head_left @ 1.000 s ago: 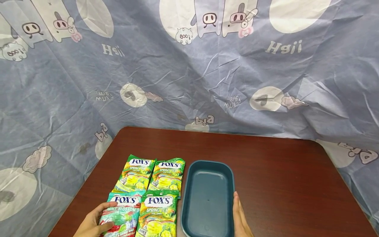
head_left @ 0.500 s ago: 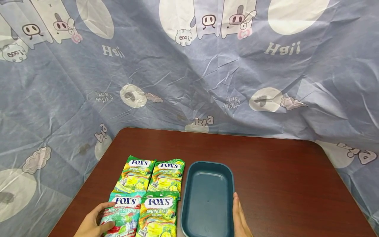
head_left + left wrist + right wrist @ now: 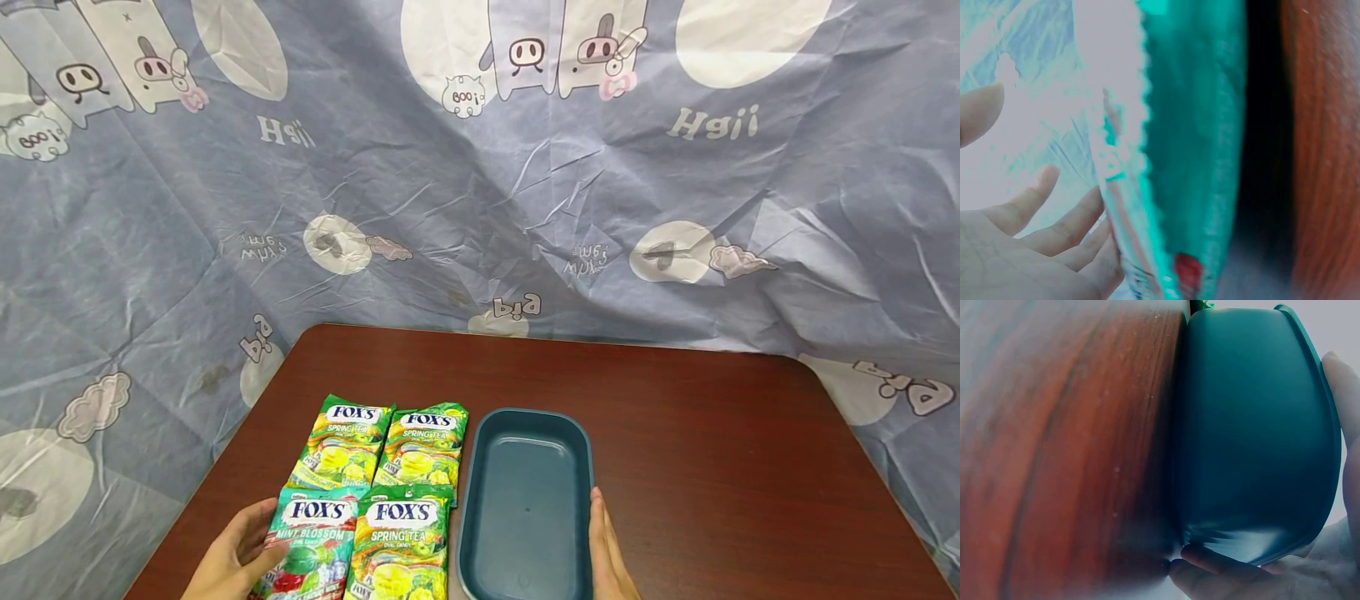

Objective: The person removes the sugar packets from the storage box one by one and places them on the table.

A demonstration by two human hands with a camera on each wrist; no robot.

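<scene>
In the head view, my left hand [image 3: 238, 557] is at the left edge of a teal-and-red Mint Blossom candy bag [image 3: 313, 542]. Its thumb reaches over the bag's lower left part. The left wrist view shows the fingers [image 3: 1066, 228] spread along the side of that bag, with the thumb raised apart from it. Beside it lies a green-yellow Spring Tea candy bag [image 3: 397, 546]. My right hand [image 3: 609, 550] rests along the right outer wall of a dark blue rectangular bin [image 3: 525, 508]. In the right wrist view, fingers [image 3: 1210, 572] are at the bin's lower end.
Two more Spring Tea bags, one at left [image 3: 341, 442] and one at right [image 3: 423, 442], lie behind the front pair. The brown wooden table [image 3: 712, 467] extends right of the bin. A printed grey-blue cloth [image 3: 450, 192] hangs behind and to the left.
My left hand's fingers have slid off the front of the Mint Blossom bag to its left edge, uncovering more of its print. The right hand and the bin have stayed in place.
</scene>
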